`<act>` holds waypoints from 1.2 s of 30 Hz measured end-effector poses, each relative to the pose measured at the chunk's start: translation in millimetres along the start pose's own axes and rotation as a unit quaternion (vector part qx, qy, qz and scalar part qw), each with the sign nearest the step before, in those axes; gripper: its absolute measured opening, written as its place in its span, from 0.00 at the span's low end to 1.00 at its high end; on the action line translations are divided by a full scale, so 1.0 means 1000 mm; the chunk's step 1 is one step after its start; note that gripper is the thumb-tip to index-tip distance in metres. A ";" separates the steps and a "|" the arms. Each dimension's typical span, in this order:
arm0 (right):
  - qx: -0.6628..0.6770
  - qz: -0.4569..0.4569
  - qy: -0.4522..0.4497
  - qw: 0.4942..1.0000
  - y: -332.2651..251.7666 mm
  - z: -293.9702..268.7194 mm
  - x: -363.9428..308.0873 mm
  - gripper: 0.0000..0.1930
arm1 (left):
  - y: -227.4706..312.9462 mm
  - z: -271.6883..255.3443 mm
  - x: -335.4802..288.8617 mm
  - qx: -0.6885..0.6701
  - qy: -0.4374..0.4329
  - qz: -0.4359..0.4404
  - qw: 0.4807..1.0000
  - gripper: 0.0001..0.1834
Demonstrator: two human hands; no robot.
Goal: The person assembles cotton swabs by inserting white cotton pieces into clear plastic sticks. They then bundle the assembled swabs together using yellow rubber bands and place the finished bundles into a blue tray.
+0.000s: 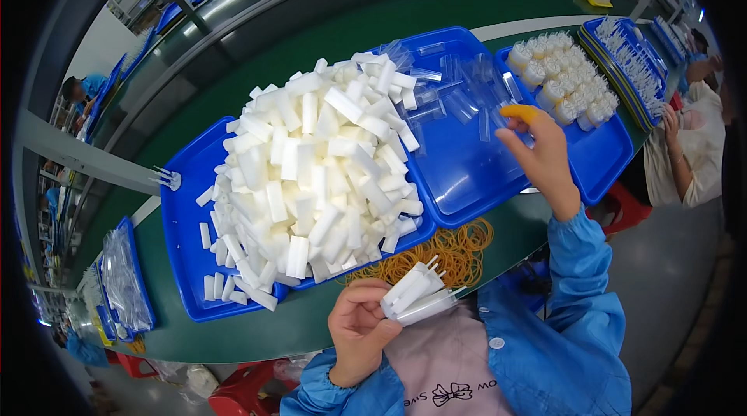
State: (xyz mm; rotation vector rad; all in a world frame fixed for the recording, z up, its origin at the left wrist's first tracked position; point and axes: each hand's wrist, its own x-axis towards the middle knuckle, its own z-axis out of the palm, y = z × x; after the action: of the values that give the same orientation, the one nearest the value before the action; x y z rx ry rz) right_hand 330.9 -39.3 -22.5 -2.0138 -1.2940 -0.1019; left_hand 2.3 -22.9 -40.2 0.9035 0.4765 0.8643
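Note:
My left hand (362, 328) is closed around a small cluster of white plastic parts with thin prongs (420, 293), just in front of my chest. My right hand (545, 153) reaches over the right part of a blue tray (475, 190), thumb and index finger apart. A yellow finger cot (520, 112) covers its index fingertip. Loose clear plastic tubes (461, 103) lie in that tray, close to those fingertips; I see none gripped. Left of them rises a big heap of white foam blocks (311, 159) in another blue tray (180, 221).
Tan rubber bands (447, 252) lie in a pile on the green table (194, 342), at its near edge. A blue tray (603, 159) at right holds rows of white pronged parts (562, 77). Another person (692, 140) sits farther right. Red stools (241, 393) stand below.

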 end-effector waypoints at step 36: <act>0.573 0.094 -0.179 0.794 -0.082 -0.026 -0.085 0.27 | 0.002 0.006 0.006 0.045 -0.055 0.010 0.997 0.24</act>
State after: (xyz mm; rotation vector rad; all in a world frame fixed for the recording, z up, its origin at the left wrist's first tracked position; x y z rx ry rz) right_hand 230.5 -101.3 3.8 -1.0618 -0.9392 0.9798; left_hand 9.0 -20.8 -35.4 1.0335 0.4142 0.8120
